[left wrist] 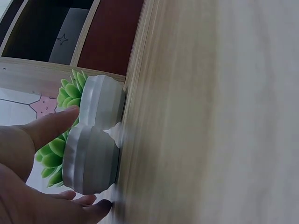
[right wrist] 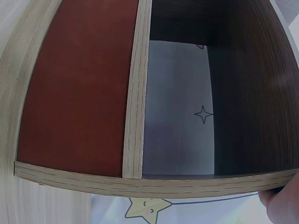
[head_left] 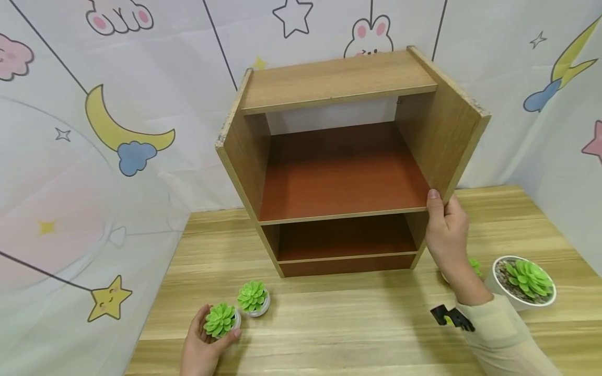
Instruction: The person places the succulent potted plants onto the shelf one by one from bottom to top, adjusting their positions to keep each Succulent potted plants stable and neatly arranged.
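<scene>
A small wooden shelf unit (head_left: pixel 343 172) with reddish-brown boards stands on the table, top towards the wall. My right hand (head_left: pixel 448 230) grips the front edge of its right side panel, thumb on the front; in the right wrist view only part of that hand (right wrist: pixel 284 201) shows at the corner. My left hand (head_left: pixel 203 342) is spread around a small potted succulent (head_left: pixel 220 319), thumb on one side and fingers on the other. In the left wrist view its pot (left wrist: pixel 91 158) sits on the table, with slight room beside the thumb. A second potted succulent (head_left: pixel 254 297) stands close behind it.
A larger white pot with a succulent (head_left: pixel 524 282) stands right of my right forearm. Another small green plant (head_left: pixel 474 266) is partly hidden behind that wrist. The wooden table (head_left: pixel 357 324) meets a white printed cloth (head_left: pixel 188 104) at the back and sides.
</scene>
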`<control>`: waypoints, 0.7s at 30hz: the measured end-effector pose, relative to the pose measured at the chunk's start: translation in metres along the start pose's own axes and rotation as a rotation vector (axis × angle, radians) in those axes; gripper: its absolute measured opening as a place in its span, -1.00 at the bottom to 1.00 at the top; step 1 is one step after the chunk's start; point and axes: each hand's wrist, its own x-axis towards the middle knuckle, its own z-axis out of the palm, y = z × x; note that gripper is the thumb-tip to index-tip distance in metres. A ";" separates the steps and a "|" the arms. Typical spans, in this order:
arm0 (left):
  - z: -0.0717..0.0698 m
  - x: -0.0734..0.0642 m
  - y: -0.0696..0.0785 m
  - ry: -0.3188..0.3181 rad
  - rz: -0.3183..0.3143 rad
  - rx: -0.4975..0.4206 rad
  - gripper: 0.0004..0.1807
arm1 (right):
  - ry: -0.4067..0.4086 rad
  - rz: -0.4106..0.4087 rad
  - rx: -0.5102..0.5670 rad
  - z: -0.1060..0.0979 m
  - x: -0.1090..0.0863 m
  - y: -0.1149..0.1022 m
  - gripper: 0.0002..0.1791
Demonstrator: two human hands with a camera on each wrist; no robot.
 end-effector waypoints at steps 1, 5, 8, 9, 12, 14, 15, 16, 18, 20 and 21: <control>0.000 0.000 0.000 0.000 -0.003 -0.001 0.23 | 0.000 0.001 0.001 0.000 0.000 0.000 -0.61; -0.001 0.000 0.000 -0.003 -0.012 -0.008 0.23 | 0.003 -0.001 -0.001 0.000 0.000 0.001 -0.63; -0.001 0.000 0.001 -0.007 -0.019 0.007 0.23 | 0.004 -0.001 -0.001 0.000 0.001 0.003 -0.64; -0.001 0.001 0.001 -0.008 -0.021 0.013 0.23 | 0.005 -0.002 -0.001 0.000 0.001 0.003 -0.65; -0.002 0.001 0.000 -0.014 -0.020 0.027 0.22 | 0.003 -0.003 0.000 0.001 0.001 0.004 -0.65; -0.002 0.001 -0.001 -0.016 -0.013 0.026 0.21 | 0.002 -0.003 -0.001 0.001 0.001 0.004 -0.65; -0.002 0.001 -0.001 -0.015 -0.009 0.023 0.20 | 0.003 -0.002 -0.001 0.001 0.001 0.004 -0.65; -0.002 0.001 -0.001 -0.012 -0.003 0.023 0.19 | 0.003 -0.001 -0.002 0.001 0.001 0.003 -0.64; -0.002 0.000 -0.002 -0.005 0.003 0.030 0.17 | 0.004 0.000 -0.001 0.001 0.001 0.003 -0.64; -0.002 0.000 -0.002 -0.001 0.010 0.040 0.15 | 0.008 0.003 0.000 0.001 0.001 0.002 -0.64; -0.002 0.001 -0.003 0.000 0.008 0.045 0.14 | 0.009 0.001 0.002 0.001 0.001 0.002 -0.64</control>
